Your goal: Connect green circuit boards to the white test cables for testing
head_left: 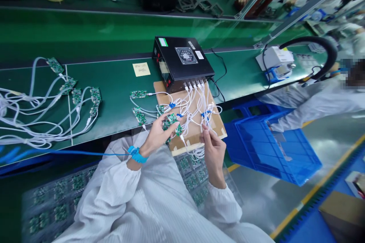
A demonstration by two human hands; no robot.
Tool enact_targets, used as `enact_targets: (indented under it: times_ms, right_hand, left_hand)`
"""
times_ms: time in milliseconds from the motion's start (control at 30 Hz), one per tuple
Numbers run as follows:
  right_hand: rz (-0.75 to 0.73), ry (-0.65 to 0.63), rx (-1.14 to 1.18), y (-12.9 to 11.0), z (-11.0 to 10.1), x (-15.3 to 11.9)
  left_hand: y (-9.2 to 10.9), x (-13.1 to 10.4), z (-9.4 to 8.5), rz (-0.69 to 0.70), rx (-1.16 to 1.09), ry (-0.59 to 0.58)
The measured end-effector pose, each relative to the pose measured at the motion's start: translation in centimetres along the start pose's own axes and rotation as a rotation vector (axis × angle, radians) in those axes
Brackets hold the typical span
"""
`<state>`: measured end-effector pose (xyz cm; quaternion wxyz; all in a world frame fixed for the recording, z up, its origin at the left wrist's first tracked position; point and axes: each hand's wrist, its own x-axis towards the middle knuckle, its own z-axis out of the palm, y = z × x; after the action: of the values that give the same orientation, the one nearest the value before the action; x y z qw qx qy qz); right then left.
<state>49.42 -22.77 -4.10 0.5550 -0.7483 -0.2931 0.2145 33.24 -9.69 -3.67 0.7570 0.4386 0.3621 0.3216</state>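
Note:
My left hand [155,136], with a blue band at its wrist, is closed around a green circuit board [172,121]. More green board shows by its fingers, and I cannot tell whether it is a separate piece. One white cable plug [181,136] meets the lower right end of the held board. My right hand [214,150] pinches at a white cable [205,123] near the cardboard's right side; its fingertips partly hide it. Beyond both hands stands a black box [182,59] with a fan grille, and several white cables run from its front sockets over the cardboard sheet [218,127].
Other wired boards [138,115] lie left of the cardboard, with more [95,97] farther left. A yellow note [141,69] is beside the box. Trays of boards [58,207] sit low in front of me. A blue crate [273,144] is at right, near a co-worker's sleeve [310,108].

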Motion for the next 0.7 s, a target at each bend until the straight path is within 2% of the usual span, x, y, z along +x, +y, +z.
enact_targets:
  times_ms: [133, 233, 433, 700]
  right_hand:
    - [-0.097, -0.115, 0.017, -1.2, 0.8, 1.1]
    - [-0.135, -0.141, 0.04, -1.9, 1.9, 1.2]
    - [-0.337, -0.187, 0.097, -2.4, 3.4, 0.9]
    - [-0.382, -0.204, -0.023, -2.4, 3.0, 0.9]
  left_hand:
    - [0.7, -0.3, 0.4, -0.126, -0.215, -0.14]
    - [0.8, -0.6, 0.7, -0.198, -0.344, -0.163]
    - [0.6, -0.8, 1.3, -0.224, -0.307, -0.221]
    - [0.1, -0.9, 1.3, -0.292, -0.252, -0.26]
